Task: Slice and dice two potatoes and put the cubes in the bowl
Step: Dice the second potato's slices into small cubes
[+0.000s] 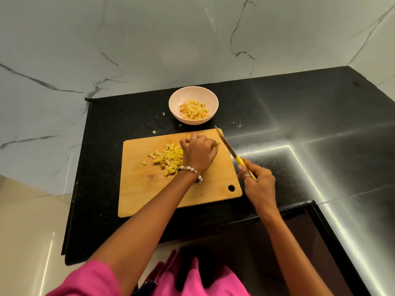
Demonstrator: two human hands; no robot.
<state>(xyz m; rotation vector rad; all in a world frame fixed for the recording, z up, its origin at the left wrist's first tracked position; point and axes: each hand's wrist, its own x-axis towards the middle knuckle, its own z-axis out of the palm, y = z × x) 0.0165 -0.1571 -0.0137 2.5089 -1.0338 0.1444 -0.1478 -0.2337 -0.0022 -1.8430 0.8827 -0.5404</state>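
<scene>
A wooden cutting board (149, 195) lies on the black counter. A pile of yellow potato cubes (167, 158) sits on its upper middle. My left hand (198, 153) hovers over the right side of the pile with fingers curled; what lies under it is hidden. My right hand (257, 184) grips the yellow handle of a knife (226, 144), whose blade points up and away along the board's right edge. A pale pink bowl (177, 97) behind the board holds several potato cubes (193, 110).
The black counter (299, 124) runs right and turns toward me along the right side. A few potato scraps (164, 113) lie left of the bowl. A marble wall stands behind, and the counter's left edge drops to a pale floor.
</scene>
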